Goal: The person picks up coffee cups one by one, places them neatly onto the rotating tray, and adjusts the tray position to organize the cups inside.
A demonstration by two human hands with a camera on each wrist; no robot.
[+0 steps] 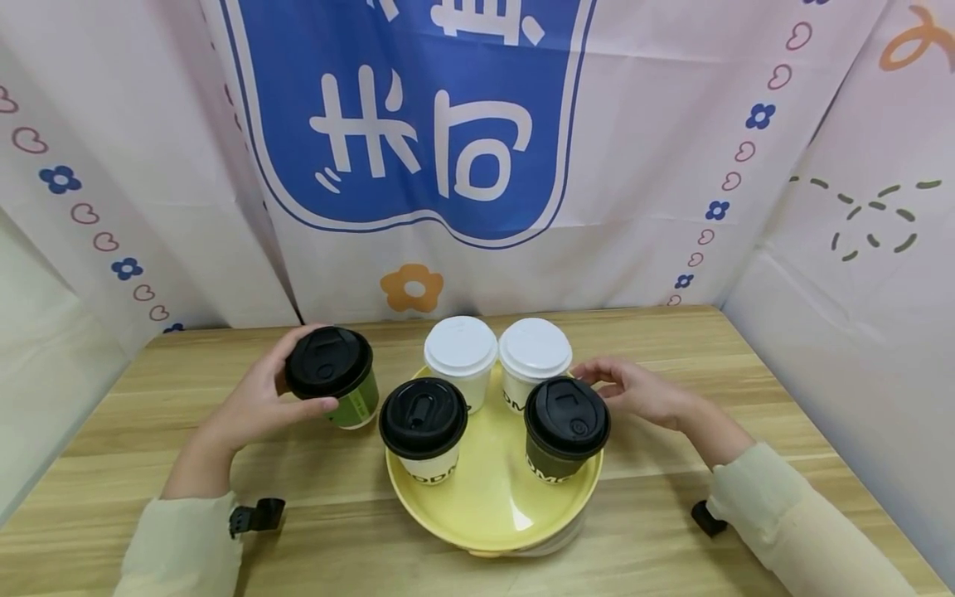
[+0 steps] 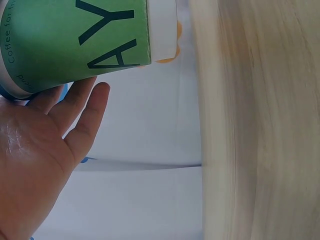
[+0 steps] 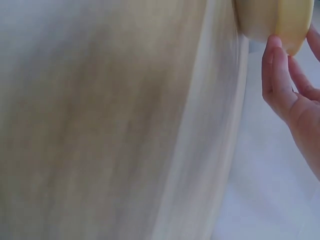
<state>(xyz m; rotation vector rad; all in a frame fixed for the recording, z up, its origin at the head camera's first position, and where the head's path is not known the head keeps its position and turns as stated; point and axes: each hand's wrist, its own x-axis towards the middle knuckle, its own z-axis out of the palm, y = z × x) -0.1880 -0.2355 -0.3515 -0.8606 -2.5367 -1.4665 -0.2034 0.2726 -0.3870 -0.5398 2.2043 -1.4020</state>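
Note:
My left hand [image 1: 257,398] holds a green paper coffee cup [image 1: 356,401] with a black lid, thumb on the near side, left of a round yellow tray [image 1: 485,514]. In the left wrist view the cup's green sleeve [image 2: 112,37] shows black letters, and its base appears off the table. On the tray stand two cups with white lids [image 1: 461,344] at the back and two with black lids [image 1: 423,417] nearer the front. My right hand [image 1: 637,390] is at the tray's right side; in the right wrist view its fingertips [image 3: 280,55] touch the yellow rim [image 3: 294,25].
Beneath the tray a paler base [image 1: 555,541] shows at the front. The wooden table [image 1: 313,514] ends against a hanging printed cloth [image 1: 634,166] at the back. A white side wall [image 1: 858,332] stands at the right.

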